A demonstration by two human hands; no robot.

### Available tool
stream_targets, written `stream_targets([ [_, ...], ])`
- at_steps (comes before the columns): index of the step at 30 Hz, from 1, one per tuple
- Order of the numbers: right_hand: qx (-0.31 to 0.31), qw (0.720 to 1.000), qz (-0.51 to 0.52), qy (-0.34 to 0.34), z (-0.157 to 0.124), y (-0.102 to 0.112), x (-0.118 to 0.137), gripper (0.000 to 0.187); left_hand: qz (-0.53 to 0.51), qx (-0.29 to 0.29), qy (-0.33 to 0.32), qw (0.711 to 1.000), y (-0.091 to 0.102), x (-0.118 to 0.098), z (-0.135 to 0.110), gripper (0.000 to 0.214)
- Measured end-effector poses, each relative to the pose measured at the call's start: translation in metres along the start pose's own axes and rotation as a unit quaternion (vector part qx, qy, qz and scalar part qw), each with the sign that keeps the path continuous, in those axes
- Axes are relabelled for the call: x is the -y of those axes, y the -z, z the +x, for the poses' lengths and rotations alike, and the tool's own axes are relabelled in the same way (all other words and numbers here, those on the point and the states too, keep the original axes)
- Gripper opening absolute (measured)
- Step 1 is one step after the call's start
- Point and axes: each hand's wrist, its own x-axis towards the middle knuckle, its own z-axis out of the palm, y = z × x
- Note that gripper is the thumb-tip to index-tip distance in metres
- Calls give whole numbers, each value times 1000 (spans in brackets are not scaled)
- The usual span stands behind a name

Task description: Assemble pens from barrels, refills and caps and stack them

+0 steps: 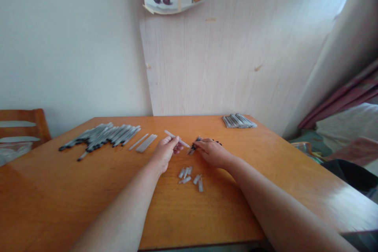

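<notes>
My left hand [171, 147] is closed around a translucent white pen barrel [183, 143], pinched between thumb and fingers and slanting down to the right. My right hand [212, 152] is bent down over a small pile of dark-tipped pen parts [191, 150]. Its fingertips touch them and are drawn together, but what lies between them is hidden. More dark ends poke out behind that hand. Several short translucent pen caps [186, 172] lie loose on the table in front of the two hands. To the left of my left hand is a row of clear pen barrels [147, 143].
The wooden table [103, 197] meets the wall at the back. A large heap of dark-ended pens [102, 138] spreads over its left side. A stack of pens [238, 121] lies at the back right. There is a chair [41, 126] on the left and a black bin [351, 175] on the right.
</notes>
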Motion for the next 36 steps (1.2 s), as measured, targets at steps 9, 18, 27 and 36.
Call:
stream_targets([
  [9,-29,996,11,-80,1,7,-2,30,20,-9,-3,1000,1,2,2,35],
  [18,-30,993,-26,-113,0,11,-5,27,28,-10,-1,1000,1,0,0,32],
  [27,41,998,-17,-44,1,8,0,25,40,-13,-3,999,1,2,1,35],
  [36,58,993,21,-105,-4,16,-6,20,43,-25,-2,999,-2,-3,-2,35],
])
